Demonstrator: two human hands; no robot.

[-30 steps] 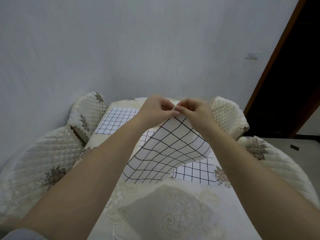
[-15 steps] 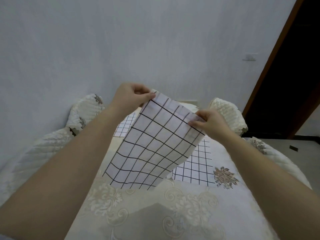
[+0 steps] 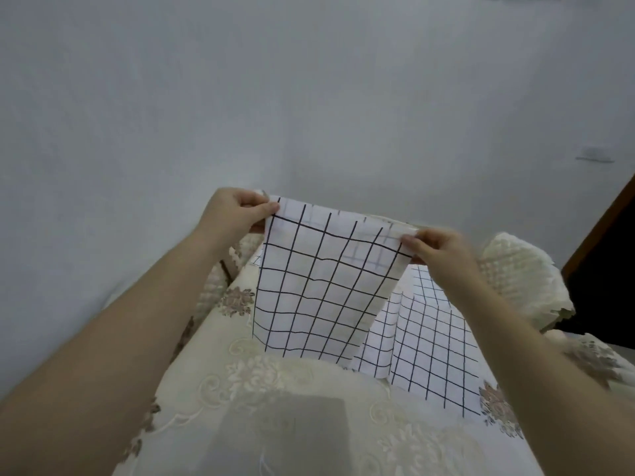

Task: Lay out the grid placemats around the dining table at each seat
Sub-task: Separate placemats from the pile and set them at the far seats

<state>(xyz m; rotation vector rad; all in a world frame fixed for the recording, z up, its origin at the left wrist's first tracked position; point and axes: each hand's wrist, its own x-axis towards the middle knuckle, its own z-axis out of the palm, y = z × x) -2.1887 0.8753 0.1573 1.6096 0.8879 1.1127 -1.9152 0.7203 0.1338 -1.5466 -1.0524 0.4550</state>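
Placemat (image 3: 319, 290) with a black grid is held up in the air by its two top corners, hanging over the dining table (image 3: 261, 400). Left hand (image 3: 233, 214) pinches the upper left corner, thumb on the near face. Right hand (image 3: 436, 250) pinches the upper right corner the same way; that hand is a bit blurred. Sheet hangs nearly straight between the hands, with its lower edge free above the embroidered tablecloth (image 3: 309, 434), seemingly not touching it.

A second grid placemat (image 3: 429, 345) lies flat near the right edge of the table, partly hidden behind the hanging one. Cushioned chair back (image 3: 515, 283) stands beyond the right hand at the far right corner. Another quilted chair back (image 3: 213, 290) shows at the left edge, under the left forearm.

Step in hand looks like carrying the opened mat to an unfilled seat. To do it well: keep both corners pulled apart so the sheet stays taut. Let the lower edge touch down first, parallel to the table edge in front of the chair, then lay the rest away from the body. Smooth out any wave before letting go. Thin sheet will likely flop or curl if one corner is dropped early. Avoid overlapping the mat already down at the right edge.
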